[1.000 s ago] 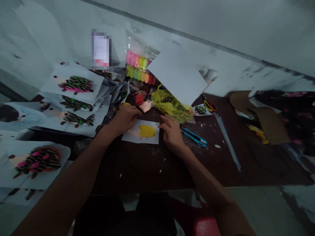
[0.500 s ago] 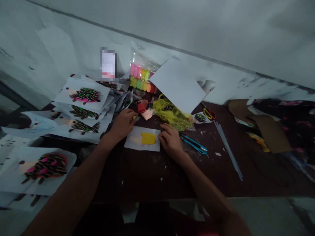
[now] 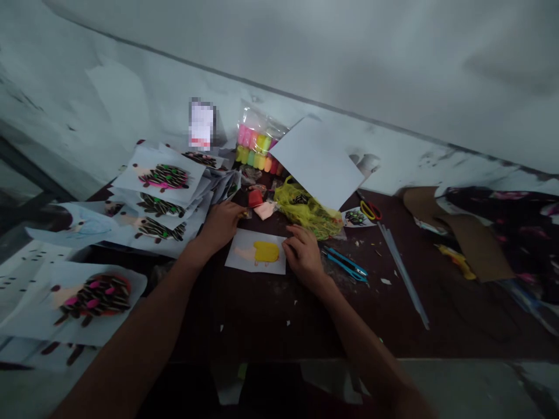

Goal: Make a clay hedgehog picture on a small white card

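A small white card (image 3: 240, 263) lies flat on the dark table, bearing a yellow clay body and a pale peach head shape with drawn legs. At its right edge rests my right hand (image 3: 303, 256), fingers loosely bent and apart, thumb side touching the card. My left hand (image 3: 220, 226) is beyond the card's upper left corner, fingertips pinched together by a small yellowish bit too small to name. Just right of those fingertips sit a red clay piece (image 3: 255, 198) and a pale pink clay piece (image 3: 264, 210).
Stacked hedgehog pictures (image 3: 166, 174) fill the left side. Behind are a bag of coloured clay (image 3: 257, 145), a white sheet (image 3: 318, 160) and a yellow plastic bag (image 3: 308, 212). A blue cutter (image 3: 347, 265), scissors (image 3: 371, 210), clear sticks (image 3: 404, 276) and cardboard (image 3: 480, 250) lie rightward.
The view has shifted slightly, so most things sit a little lower, many also further right. Both hands keep nearly the same places by the card.
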A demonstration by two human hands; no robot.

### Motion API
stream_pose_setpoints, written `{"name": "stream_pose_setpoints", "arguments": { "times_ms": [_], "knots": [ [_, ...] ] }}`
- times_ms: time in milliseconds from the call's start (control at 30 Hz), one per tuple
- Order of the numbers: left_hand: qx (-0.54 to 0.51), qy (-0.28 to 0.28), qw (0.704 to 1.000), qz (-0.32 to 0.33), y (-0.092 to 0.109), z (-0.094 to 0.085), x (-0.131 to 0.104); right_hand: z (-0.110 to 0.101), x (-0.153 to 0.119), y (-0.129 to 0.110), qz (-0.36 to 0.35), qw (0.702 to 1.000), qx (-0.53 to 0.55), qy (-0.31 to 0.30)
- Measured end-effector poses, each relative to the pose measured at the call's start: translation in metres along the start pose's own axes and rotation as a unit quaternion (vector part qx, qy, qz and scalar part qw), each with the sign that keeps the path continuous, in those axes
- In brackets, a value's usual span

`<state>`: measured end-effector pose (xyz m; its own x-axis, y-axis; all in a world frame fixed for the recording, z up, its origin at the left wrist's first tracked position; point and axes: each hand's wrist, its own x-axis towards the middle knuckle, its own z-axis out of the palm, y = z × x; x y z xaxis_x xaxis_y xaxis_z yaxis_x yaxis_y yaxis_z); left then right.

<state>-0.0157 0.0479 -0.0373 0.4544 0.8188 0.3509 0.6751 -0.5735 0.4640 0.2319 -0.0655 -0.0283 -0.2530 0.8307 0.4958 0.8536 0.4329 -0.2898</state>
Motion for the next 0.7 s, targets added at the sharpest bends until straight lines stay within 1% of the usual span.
{"name": "stream_pose_setpoints", "arguments": {
  "times_ms": [100,200,300,367,533,700],
  "knots": [
    [-0.008,0.007,1.000,0.006,0.000,0.001,0.000,-0.005,0.006,-0.003,0.002,1.000,-0.002,-0.002],
    [-0.007,0.022,1.000,0.017,0.001,0.002,-0.001,-0.011,0.017,-0.005,-0.003,1.000,0.002,-0.029],
    [0.001,0.062,0.998,-0.002,0.003,0.004,-0.001,-0.013,0.034,-0.005,-0.005,0.999,0.001,-0.052],
    [0.006,0.071,0.997,-0.022,0.004,0.005,-0.001,-0.010,0.047,-0.006,0.001,0.998,-0.004,-0.065],
    [0.008,0.039,0.998,-0.040,0.004,0.004,-0.001,0.005,0.076,-0.011,0.035,0.991,-0.043,-0.126],
    [-0.002,0.022,0.999,-0.027,0.002,0.001,-0.001,0.016,0.110,-0.008,0.072,0.984,-0.105,-0.122]
  ]
}}
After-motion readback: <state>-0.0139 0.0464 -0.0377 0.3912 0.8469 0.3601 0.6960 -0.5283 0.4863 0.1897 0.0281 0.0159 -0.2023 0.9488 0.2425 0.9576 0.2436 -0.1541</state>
